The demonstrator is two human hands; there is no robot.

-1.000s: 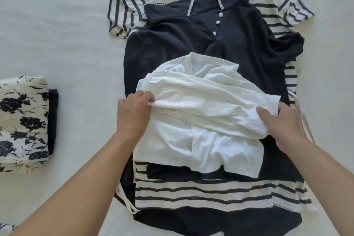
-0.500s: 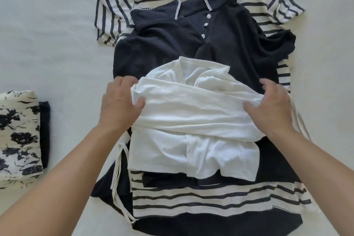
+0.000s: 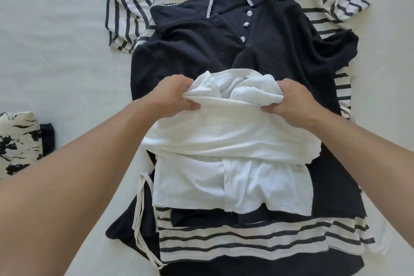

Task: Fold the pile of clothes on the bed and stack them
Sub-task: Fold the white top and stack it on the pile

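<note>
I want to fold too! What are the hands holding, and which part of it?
Both hands grip the white top. The left hand and right hand each clutch a bunched end of its far folded edge, one at each side.

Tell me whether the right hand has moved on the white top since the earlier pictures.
Yes. The right hand has moved from the white top's right edge inward and up toward the black collared shirt, now gripping bunched fabric.
</note>
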